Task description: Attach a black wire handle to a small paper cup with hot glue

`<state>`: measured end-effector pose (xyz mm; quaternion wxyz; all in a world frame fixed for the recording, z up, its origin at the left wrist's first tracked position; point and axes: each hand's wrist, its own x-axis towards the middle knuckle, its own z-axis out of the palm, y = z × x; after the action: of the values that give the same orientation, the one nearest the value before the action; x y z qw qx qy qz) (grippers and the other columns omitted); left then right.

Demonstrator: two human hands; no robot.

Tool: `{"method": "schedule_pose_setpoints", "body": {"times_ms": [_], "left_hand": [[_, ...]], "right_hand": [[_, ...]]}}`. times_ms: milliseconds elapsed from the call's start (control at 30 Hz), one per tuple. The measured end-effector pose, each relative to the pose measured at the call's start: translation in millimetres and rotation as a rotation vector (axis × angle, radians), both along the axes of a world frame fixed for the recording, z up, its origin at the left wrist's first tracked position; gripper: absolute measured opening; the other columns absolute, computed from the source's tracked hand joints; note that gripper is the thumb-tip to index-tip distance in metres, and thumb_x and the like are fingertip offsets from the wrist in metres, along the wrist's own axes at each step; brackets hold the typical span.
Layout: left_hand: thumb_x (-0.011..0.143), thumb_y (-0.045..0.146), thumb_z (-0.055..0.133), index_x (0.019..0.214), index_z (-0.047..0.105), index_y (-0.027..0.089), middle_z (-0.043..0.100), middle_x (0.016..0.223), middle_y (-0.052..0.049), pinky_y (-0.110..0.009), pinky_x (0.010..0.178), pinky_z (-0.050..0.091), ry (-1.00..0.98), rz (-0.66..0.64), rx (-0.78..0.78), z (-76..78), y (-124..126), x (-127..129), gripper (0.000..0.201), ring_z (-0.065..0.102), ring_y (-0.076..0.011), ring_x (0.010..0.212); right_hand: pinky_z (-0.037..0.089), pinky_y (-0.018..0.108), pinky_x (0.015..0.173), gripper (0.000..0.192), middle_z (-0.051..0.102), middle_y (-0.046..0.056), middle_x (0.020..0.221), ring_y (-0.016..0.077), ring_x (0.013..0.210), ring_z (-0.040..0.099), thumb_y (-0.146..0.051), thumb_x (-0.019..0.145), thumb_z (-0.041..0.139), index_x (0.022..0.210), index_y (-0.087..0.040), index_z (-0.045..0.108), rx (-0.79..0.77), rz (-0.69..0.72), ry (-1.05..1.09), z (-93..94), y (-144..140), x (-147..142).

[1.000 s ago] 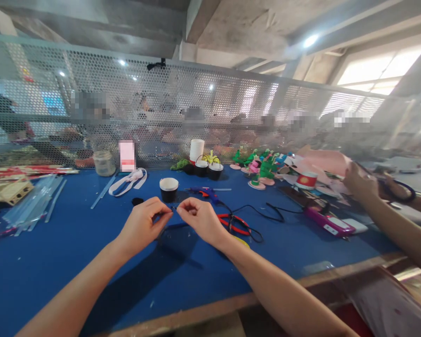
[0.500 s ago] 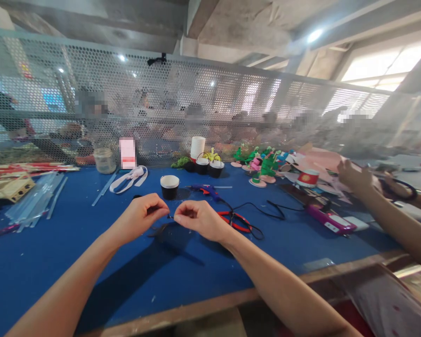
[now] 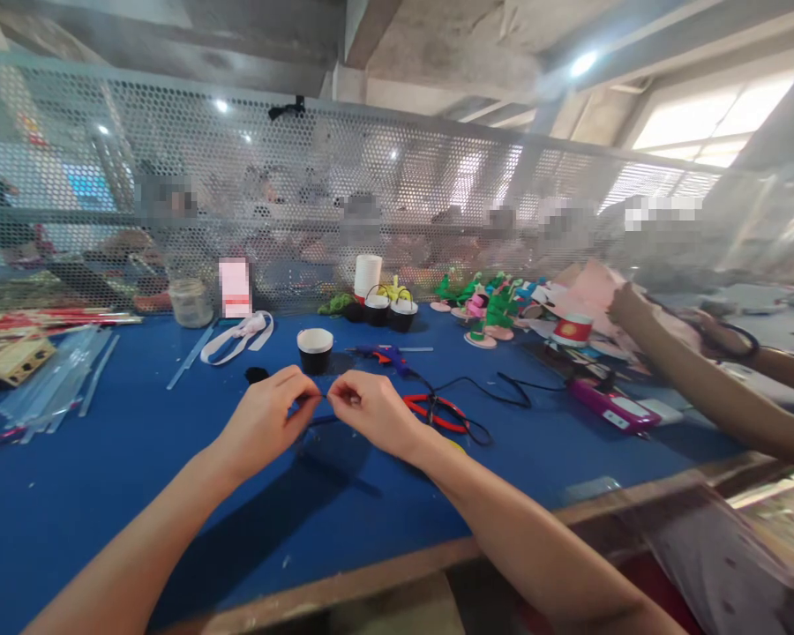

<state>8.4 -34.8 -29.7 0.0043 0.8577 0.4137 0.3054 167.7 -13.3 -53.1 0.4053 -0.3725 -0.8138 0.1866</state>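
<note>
**Head view: a thin dark strand pinched between both hands, easy to lose**

Your left hand (image 3: pixel 265 422) and right hand (image 3: pixel 369 411) meet just above the blue felt-covered table (image 3: pixel 138 441), fingertips closed together on a thin dark wire-like strand (image 3: pixel 324 399). It is too fine to say exactly how either hand grips it. A dark tail of it seems to trail down toward the table between your wrists.

Likely slips, as I judge them:

- The strand is slight and dark against the blue surface; ease either pinch and it could drop into the shadow under your hands, where it would be hard to find.
- The red-handled pliers (image 3: pixel 437 413) and the looping black cable (image 3: pixel 490 388) lie just beside your right wrist. A sweep outward could snag the cable and drag the blue glue gun (image 3: pixel 387 354).
- The small black paper cup with a white rim (image 3: pixel 315 350) stands just beyond your knuckles; a push forward could tip it.
- A co-worker's arm (image 3: pixel 688 379) reaches in on your right, well apart from yours.
</note>
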Motion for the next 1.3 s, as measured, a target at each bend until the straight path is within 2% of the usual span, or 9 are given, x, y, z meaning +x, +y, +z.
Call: {"method": "schedule_pose_setpoints", "body": {"times_ms": [133,300,433,533,667,867,967,1133,1300], "left_hand": [[0.077,0.018,0.043,0.070,0.054,0.015,0.051,0.068,0.000,-0.022,0.058,0.037,-0.020,0.007,-0.059,2.6,4,-8,0.014,0.048,-0.0098,0.062],[0.075,0.022,0.046,0.067,0.055,0.015,0.051,0.065,0.001,-0.021,0.056,0.037,-0.122,-0.023,-0.189,1.8,8,-11,0.014,0.046,-0.0089,0.059],[0.074,0.023,0.047,0.067,0.054,0.015,0.052,0.062,0.002,-0.019,0.053,0.037,-0.198,-0.009,-0.290,-0.9,7,-6,0.012,0.046,-0.0083,0.057],[0.073,0.020,0.046,0.065,0.053,0.014,0.052,0.060,0.002,-0.019,0.053,0.036,-0.168,0.008,-0.252,-3.0,4,-2,0.012,0.046,-0.0084,0.056],[0.073,0.014,0.045,0.063,0.053,0.014,0.051,0.061,0.001,-0.019,0.054,0.035,-0.049,-0.019,-0.093,-2.6,1,2,0.013,0.046,-0.0086,0.057],[0.073,0.014,0.044,0.065,0.053,0.015,0.050,0.064,0.001,-0.020,0.056,0.035,-0.032,-0.020,-0.102,1.8,3,-3,0.012,0.046,-0.0089,0.059],[0.073,0.020,0.046,0.065,0.053,0.015,0.050,0.063,0.001,-0.020,0.054,0.035,-0.092,-0.007,-0.234,1.8,7,-9,0.012,0.045,-0.0089,0.057],[0.072,0.031,0.047,0.068,0.053,0.014,0.048,0.058,0.003,-0.020,0.051,0.035,-0.307,-0.029,-0.515,-3.0,12,-12,0.018,0.042,-0.0085,0.053],[0.072,0.029,0.046,0.063,0.051,0.014,0.046,0.054,0.004,-0.020,0.048,0.032,-0.334,0.033,-0.499,-8.8,7,-1,0.018,0.040,-0.0080,0.050]], "right_hand": [[0.034,0.019,0.051,0.008,0.049,-0.002,0.057,0.0070,0.052,0.042,-0.013,0.068,0.049,0.063,-0.014,0.055,-0.002,0.110,-0.044,2.9,-4,1],[0.033,0.017,0.047,0.009,0.046,-0.004,0.054,0.0055,0.048,0.038,-0.021,0.070,0.050,0.065,-0.014,0.054,-0.244,0.212,0.130,1.7,-2,2],[0.035,0.018,0.049,0.013,0.049,-0.003,0.059,0.0057,0.050,0.042,-0.025,0.070,0.051,0.067,-0.013,0.053,-0.332,0.170,0.264,0.3,3,1],[0.037,0.019,0.050,0.011,0.051,-0.002,0.059,0.0068,0.052,0.044,-0.023,0.069,0.050,0.067,-0.013,0.054,-0.260,0.047,0.274,-1.6,4,0],[0.035,0.019,0.051,0.008,0.051,-0.001,0.057,0.0078,0.052,0.044,-0.015,0.068,0.048,0.063,-0.014,0.054,-0.041,-0.046,0.085,-3.7,4,0],[0.034,0.020,0.054,0.010,0.052,0.000,0.059,0.0088,0.055,0.044,-0.010,0.068,0.047,0.063,-0.014,0.054,0.151,0.092,-0.140,-1.9,-1,1],[0.034,0.019,0.052,0.008,0.051,-0.001,0.059,0.0078,0.054,0.043,-0.012,0.068,0.048,0.064,-0.014,0.055,0.063,0.149,-0.099,0.2,-4,1],[0.035,0.018,0.048,0.012,0.049,-0.003,0.056,0.0064,0.049,0.041,-0.023,0.071,0.049,0.066,-0.014,0.054,-0.265,0.165,0.144,2.5,-4,0],[0.038,0.019,0.051,0.011,0.051,-0.001,0.058,0.0077,0.052,0.045,-0.022,0.069,0.049,0.065,-0.014,0.053,-0.236,-0.005,0.251,-1.9,2,-3]]}}
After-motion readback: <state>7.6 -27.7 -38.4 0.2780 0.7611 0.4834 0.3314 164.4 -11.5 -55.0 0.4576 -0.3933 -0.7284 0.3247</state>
